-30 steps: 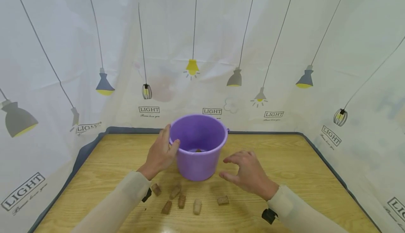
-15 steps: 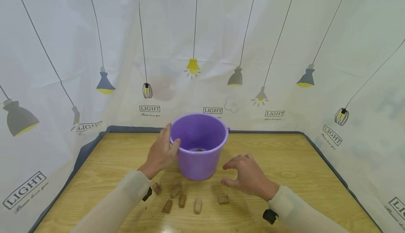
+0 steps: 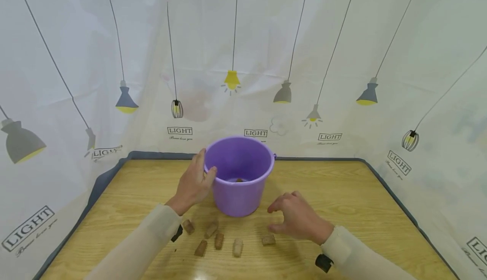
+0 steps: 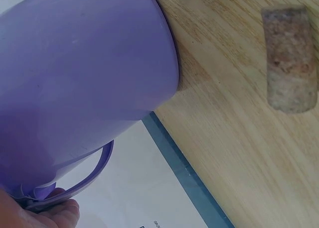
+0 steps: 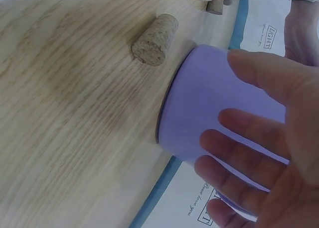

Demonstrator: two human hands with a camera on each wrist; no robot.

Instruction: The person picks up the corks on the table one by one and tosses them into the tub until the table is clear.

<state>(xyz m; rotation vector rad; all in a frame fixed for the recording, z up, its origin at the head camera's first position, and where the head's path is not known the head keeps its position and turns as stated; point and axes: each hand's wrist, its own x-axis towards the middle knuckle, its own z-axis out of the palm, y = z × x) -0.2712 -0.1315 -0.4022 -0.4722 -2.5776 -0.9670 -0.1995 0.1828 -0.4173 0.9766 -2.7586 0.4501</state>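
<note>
A purple bucket (image 3: 239, 197) stands upright on the wooden table, and a small brown piece (image 3: 239, 180) shows at its bottom. My left hand (image 3: 193, 187) holds the bucket's left rim, thumb toward the inside; in the left wrist view its fingers are by the handle (image 4: 97, 171). My right hand (image 3: 298, 216) hovers right of the bucket with fingers spread and nothing in them. Just below its thumb lies a single cork (image 3: 268, 240), also seen as a cork (image 5: 155, 40) in the right wrist view. More corks, among them a pale cork (image 3: 237, 247), lie in front of the bucket.
The wooden table (image 3: 342, 187) ends at a dark blue edging (image 3: 316, 159). Behind it hangs a white cloth (image 3: 213, 52) printed with lamps. A cork (image 3: 188, 226) lies close beside my left wrist.
My right hand has come down and slightly nearer to the single cork on the right. My left hand and the bucket have stayed in place.
</note>
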